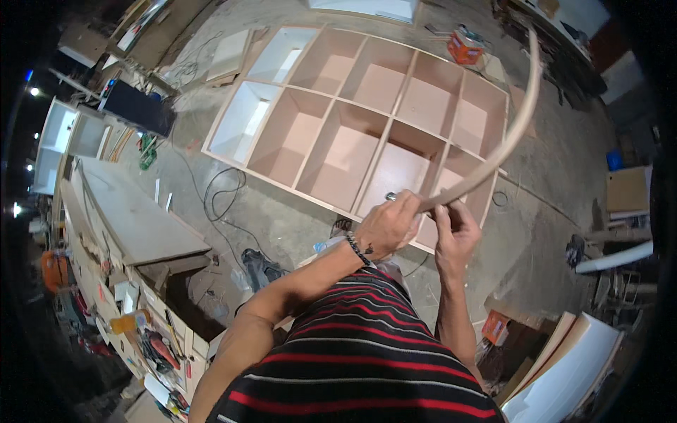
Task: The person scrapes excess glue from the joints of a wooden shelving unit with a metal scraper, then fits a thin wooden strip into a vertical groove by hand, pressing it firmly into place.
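A long tan strip [513, 130], thin and wood-coloured, rises from between my hands and arcs up to the far right. My left hand [386, 227] is closed around its near end. A small shiny metal piece [390, 197] shows at the top of that hand; I cannot make out what it is. Close beside it, my right hand [455, 231] pinches the strip between thumb and fingers. Beyond both hands a large wooden cabinet carcass [296, 185] lies on the floor, divided into two rows of open compartments. The near edge of the carcass is partly hidden by my hands.
A cluttered workbench [134, 211] with tools stands at left. A black cable [214, 201] curls over the concrete floor, near a dark shoe [262, 269]. An orange crate [465, 48] sits past the carcass. Panels [564, 374] lean at lower right, beside an orange box [496, 328].
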Available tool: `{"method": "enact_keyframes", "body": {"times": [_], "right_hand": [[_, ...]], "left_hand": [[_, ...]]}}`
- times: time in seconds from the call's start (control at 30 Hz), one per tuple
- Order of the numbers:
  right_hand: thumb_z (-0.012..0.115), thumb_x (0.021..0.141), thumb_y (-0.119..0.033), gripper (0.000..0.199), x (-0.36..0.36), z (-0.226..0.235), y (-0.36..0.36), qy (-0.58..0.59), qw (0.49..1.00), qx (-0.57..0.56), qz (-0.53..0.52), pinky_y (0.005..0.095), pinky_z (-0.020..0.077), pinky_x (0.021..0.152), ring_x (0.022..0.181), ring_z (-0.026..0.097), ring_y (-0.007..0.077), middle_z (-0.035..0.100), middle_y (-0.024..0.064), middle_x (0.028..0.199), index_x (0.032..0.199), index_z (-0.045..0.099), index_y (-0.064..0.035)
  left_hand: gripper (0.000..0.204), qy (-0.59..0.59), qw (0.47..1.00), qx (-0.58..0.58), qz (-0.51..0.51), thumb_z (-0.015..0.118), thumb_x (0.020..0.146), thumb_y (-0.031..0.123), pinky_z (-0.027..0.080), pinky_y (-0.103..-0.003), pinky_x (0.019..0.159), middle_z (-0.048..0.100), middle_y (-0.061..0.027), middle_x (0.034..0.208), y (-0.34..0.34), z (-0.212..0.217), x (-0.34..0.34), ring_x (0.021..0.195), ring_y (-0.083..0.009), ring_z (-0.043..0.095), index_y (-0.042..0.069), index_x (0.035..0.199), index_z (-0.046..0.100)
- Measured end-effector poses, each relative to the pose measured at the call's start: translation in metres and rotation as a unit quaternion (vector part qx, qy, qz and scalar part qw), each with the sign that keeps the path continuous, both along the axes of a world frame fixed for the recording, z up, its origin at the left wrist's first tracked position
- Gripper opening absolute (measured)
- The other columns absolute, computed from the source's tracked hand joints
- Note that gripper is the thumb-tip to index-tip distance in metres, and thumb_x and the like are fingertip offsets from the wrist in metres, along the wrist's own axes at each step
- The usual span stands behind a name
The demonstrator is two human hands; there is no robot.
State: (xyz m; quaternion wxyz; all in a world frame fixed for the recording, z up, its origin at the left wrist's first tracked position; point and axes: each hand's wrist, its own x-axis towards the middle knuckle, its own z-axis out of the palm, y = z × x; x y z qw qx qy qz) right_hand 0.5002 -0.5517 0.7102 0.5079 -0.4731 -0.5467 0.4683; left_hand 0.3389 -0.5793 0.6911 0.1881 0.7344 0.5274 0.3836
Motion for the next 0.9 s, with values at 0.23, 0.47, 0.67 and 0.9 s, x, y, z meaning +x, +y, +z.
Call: {"method": "enact_keyframes", "body": {"times": [0.23, 0.47, 0.67, 0.9], "right_hand": [[0.072, 0.094, -0.005, 0.016, -0.011, -0.006, 0.024, 0.019, 0.999, 0.023, -0.020, 0.0251, 0.0530, 0.067, 0.074, 0.067, 0.0088, 0.073, 0.0052, 0.082, 0.105, 0.074, 0.0060], [0.074, 0.091, -0.005, 0.020, -0.024, -0.004, 0.030, -0.033, 0.993, 0.070, -0.088, 0.0276, 0.0554, 0.068, 0.073, 0.068, 0.0099, 0.074, 0.0087, 0.083, 0.108, 0.074, 0.0048], [0.071, 0.093, -0.003, 0.017, -0.031, -0.005, 0.029, -0.083, 0.988, 0.077, -0.104, 0.0273, 0.0555, 0.070, 0.075, 0.069, 0.0109, 0.074, 0.0085, 0.084, 0.108, 0.071, 0.0049], [0.068, 0.096, -0.002, 0.021, -0.022, -0.021, 0.039, -0.012, 0.988, 0.057, -0.143, 0.0245, 0.0540, 0.074, 0.086, 0.066, 0.0086, 0.072, 0.0061, 0.097, 0.116, 0.066, 0.0040]], "left_hand": [[0.059, 0.026, 0.998, 0.038, 0.032, 0.065, 0.086, 0.002, 0.055, -0.049, 0.074, 0.056, -0.0230, 0.108, 0.021, 0.004, 0.004, 0.090, -0.0438, 0.063, -0.002, 0.140, 0.043], [0.058, 0.060, 0.998, 0.029, -0.015, 0.062, 0.086, 0.000, 0.056, -0.050, 0.071, 0.054, -0.0239, 0.105, 0.041, 0.004, -0.007, 0.082, -0.0432, 0.064, -0.004, 0.140, 0.042], [0.059, 0.042, 0.997, -0.007, -0.066, 0.060, 0.085, -0.002, 0.055, -0.050, 0.074, 0.054, -0.0252, 0.105, 0.053, -0.007, -0.013, 0.087, -0.0444, 0.063, -0.007, 0.141, 0.041], [0.056, 0.036, 0.993, -0.033, -0.111, 0.057, 0.087, -0.002, 0.056, -0.051, 0.073, 0.057, -0.0239, 0.106, 0.074, -0.001, -0.005, 0.085, -0.0438, 0.064, -0.004, 0.141, 0.044]]}}
